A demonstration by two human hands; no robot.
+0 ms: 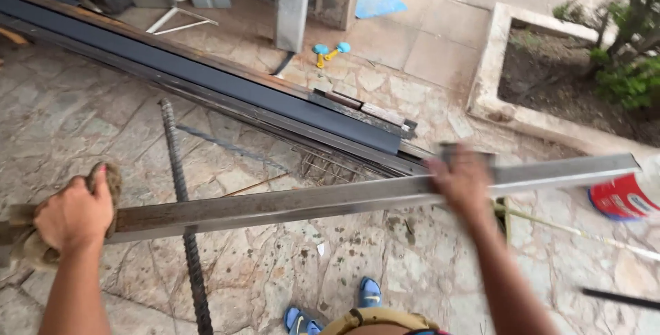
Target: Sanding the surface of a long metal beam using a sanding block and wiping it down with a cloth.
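A long grey metal bar (302,204) with rust patches runs across in front of me from lower left to upper right, held above the stone paving. My left hand (74,214) is closed on a brown rag (38,249) pressed around the bar's left part. My right hand (462,182) grips the bar right of its middle, and it looks blurred.
A ribbed rebar rod (180,190) lies on the paving under the bar. Dark long metal profiles (206,77) lie stacked behind. A red and white can (622,197) sits at right near a raised planter (495,101). My blue sandals (370,292) show below.
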